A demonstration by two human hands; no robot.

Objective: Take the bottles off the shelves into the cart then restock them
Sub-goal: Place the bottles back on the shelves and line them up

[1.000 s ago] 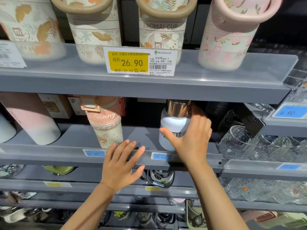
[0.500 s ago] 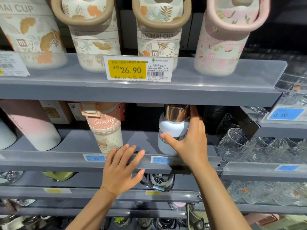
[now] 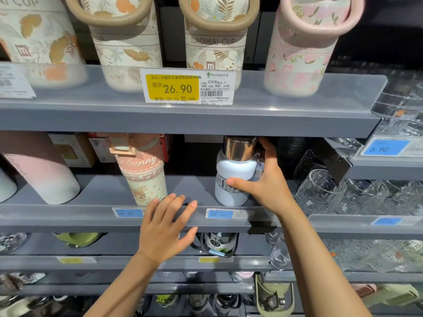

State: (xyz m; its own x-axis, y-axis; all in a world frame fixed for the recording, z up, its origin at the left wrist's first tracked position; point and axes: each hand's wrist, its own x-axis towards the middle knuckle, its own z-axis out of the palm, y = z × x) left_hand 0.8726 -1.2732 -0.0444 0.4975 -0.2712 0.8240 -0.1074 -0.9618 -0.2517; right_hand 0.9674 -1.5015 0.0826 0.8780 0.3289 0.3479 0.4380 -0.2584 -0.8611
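A white bottle (image 3: 232, 179) with a shiny metal cap stands upright on the middle shelf (image 3: 96, 219). My right hand (image 3: 266, 181) grips it from the right, thumb across the front, fingers behind. My left hand (image 3: 166, 227) rests flat with spread fingers on the shelf's front lip, just left of the bottle. A pink-lidded bunny cup (image 3: 143, 173) stands above my left hand. A pink-and-white bottle (image 3: 39, 170) leans at the far left.
The top shelf (image 3: 297, 117) holds several floral handled cups behind a yellow price tag (image 3: 187, 88). Clear glasses (image 3: 332, 193) crowd the shelves to the right. Lower shelves hold more bottles, among them a black-framed one (image 3: 217, 244). No cart is in view.
The view has drifted down a little, so the shelves sit lower in frame. Both hands keep their places, the right one still around the white bottle.
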